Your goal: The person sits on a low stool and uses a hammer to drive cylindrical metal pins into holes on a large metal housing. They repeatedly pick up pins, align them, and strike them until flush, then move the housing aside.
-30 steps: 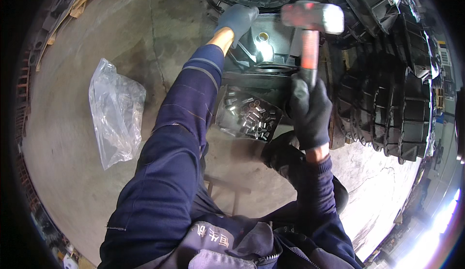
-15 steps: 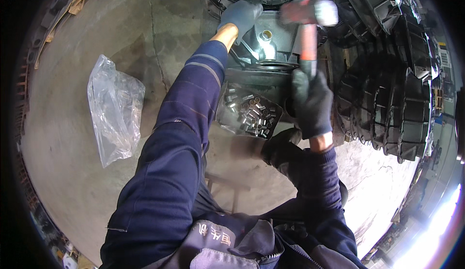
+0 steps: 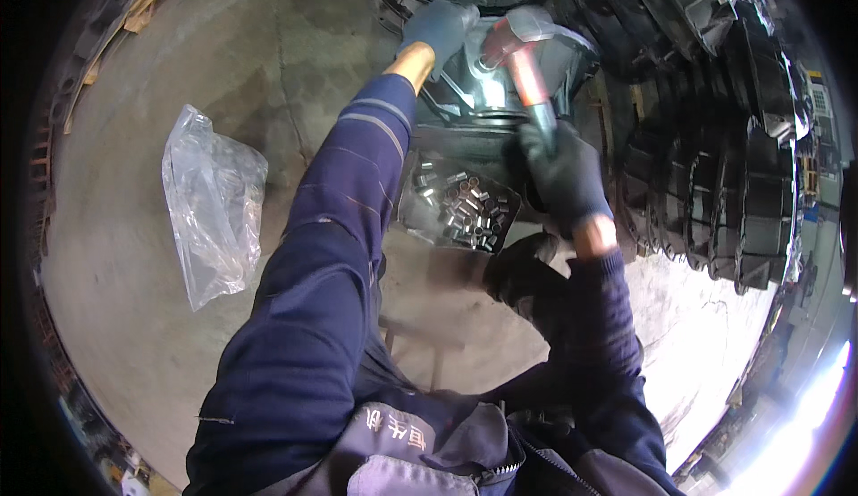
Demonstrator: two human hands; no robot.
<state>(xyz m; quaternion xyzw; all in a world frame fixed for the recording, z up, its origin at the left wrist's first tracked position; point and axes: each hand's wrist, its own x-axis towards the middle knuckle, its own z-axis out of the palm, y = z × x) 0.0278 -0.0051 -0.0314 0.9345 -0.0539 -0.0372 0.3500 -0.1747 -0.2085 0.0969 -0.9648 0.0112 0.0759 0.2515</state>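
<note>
- I see the hammer swung left, its blurred head now over the dark casting; it seems a striking stroke, contact unclear.
- My right hand wraps its fingers around the handle.
- My left hand stays at the casting's far left; finger closure I cannot tell.
- Metal sleeves lie nearer.

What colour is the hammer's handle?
The handle is orange-red, turning grey toward the right hand; seen best in the head view.

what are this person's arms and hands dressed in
The left hand wears a grey glove, the right hand a darker grey glove. The dark navy left sleeve has pale bands near its end; the dark navy right sleeve looks plainer.
</note>
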